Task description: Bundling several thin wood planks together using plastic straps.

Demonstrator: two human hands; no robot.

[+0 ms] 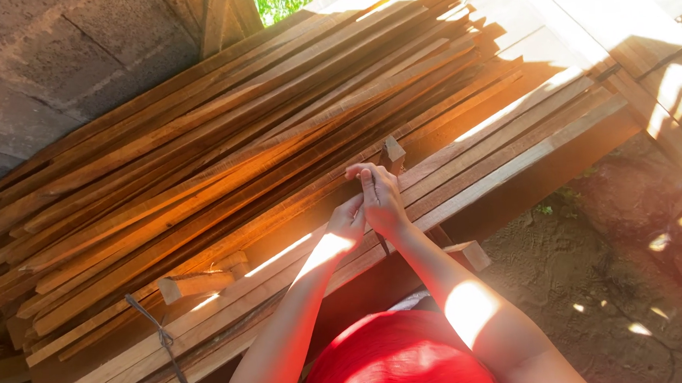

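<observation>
Both hands meet: left hand (348, 221) and right hand (381, 201) pinch upright wood stick (392, 154) together. Slat pile (235, 135) beyond hands lies loose; cord (159, 337) left of hands hangs slack, nothing bundled.

Our top: bright red, with no sleeves reaching our forearms.
Our arms: bare from above the elbow down.
Our left hand (346, 224) and right hand (381, 201): ungloved, no rings or watch showing.
</observation>
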